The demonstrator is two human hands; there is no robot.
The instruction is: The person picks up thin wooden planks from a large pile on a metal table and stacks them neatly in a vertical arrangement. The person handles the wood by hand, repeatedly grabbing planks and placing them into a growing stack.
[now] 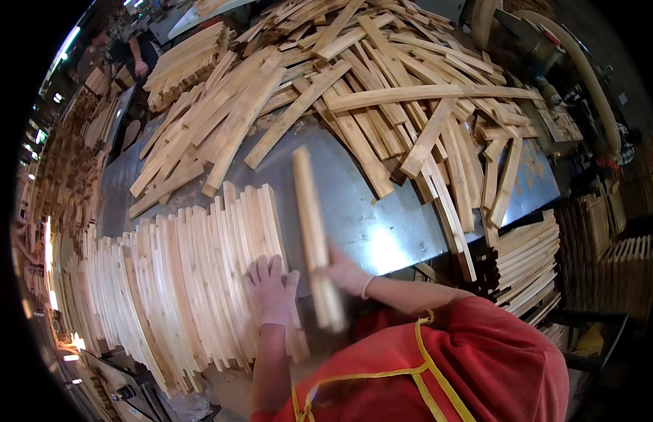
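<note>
Wooden strip (309,204) | clasped in its nearer half by right grip (347,273) | left grip (272,292) spread over strip row (189,274)

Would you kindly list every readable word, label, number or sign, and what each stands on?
None can be read.
Wooden strip in the right hand: blurred, nothing readable.
Row of strips, metal table, red garment: no readable lettering.
Background: too small and dim to tell.

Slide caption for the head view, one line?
Gloved left hand on a row of wooden strips, right hand holding another strip, jumbled boards piled on the metal table beyond.
</note>
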